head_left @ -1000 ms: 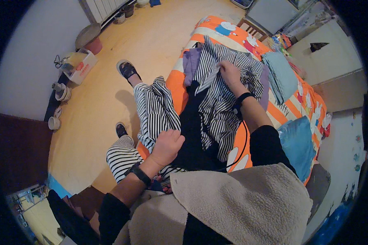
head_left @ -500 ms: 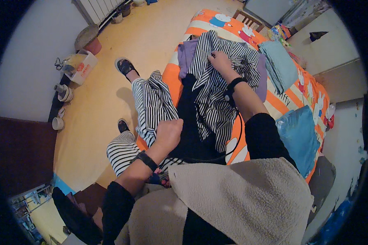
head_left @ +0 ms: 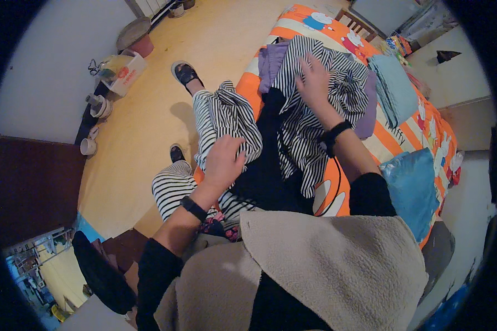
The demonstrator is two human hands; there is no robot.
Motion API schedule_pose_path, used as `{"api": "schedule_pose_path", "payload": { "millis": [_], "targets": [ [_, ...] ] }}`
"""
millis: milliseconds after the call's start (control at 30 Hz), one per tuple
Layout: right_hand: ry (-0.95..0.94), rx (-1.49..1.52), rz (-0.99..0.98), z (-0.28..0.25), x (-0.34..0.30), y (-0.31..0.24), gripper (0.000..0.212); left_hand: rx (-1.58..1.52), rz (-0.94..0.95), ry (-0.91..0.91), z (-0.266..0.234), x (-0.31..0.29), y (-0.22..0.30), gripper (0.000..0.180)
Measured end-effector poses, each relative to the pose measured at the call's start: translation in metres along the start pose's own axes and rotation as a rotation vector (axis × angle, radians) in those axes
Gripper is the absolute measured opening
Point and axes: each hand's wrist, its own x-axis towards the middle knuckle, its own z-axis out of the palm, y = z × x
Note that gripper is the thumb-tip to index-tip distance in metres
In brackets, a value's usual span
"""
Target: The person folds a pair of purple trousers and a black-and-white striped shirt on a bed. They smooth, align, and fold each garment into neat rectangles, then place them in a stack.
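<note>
A black-and-white striped garment (head_left: 303,138) with a black part (head_left: 268,171) lies spread over the bed edge and my lap. One striped portion (head_left: 234,116) drapes over my leg in striped trousers. My right hand (head_left: 315,85) is open, fingers apart, over the upper striped cloth. Near the lower end of the draped portion is my left hand (head_left: 223,163), its fingers loosened and apart; whether it touches the cloth is hard to tell. Purple cloth (head_left: 271,63) shows from under the garment on both sides.
The bed (head_left: 395,140) has an orange-and-white patterned cover. A folded pale teal cloth (head_left: 393,91) and a blue plastic-like packet (head_left: 411,182) lie on the right. Pots (head_left: 99,106) and a white box (head_left: 128,71) line the left wall. A cable hangs from my right wristband (head_left: 337,132).
Both hands have opened: the left from a closed fist, the right from a pinch at the striped cloth. The left hand has moved up slightly. The whole view has shifted a little.
</note>
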Motion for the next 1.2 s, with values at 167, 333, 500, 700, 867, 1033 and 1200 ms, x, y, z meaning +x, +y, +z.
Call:
{"api": "schedule_pose_path", "payload": {
  "millis": [167,333,500,700,867,1033,1200],
  "targets": [
    [-0.500,-0.057,-0.089,-0.003,-0.020,-0.034,0.039,0.074,-0.010,-0.086,-0.019,-0.023,-0.010,0.022],
    [-0.393,0.195,-0.172,0.023,0.027,-0.110,0.032,0.086,-0.067,-0.200,-0.016,-0.032,-0.006,0.022],
    [-0.888,0.305,0.055,0.065,0.043,-0.212,0.046,0.135,-0.070,-0.249,-0.016,-0.028,0.000,0.021],
    [-0.978,0.191,0.213,0.099,0.028,-0.216,0.039,0.024,-0.048,-0.331,-0.023,-0.041,0.004,0.040],
    [-0.495,0.650,0.437,0.083,0.056,-0.165,0.028,-0.053,0.039,-0.261,-0.023,-0.032,0.005,0.036],
    [0.095,1.680,0.683,-0.003,0.032,-0.068,0.020,-0.146,0.240,-0.113,-0.018,-0.019,0.018,0.022],
    [0.230,1.738,1.316,-0.024,-0.048,-0.020,0.034,-0.194,0.250,-0.340,-0.010,-0.019,0.030,0.030]
  ]
}}
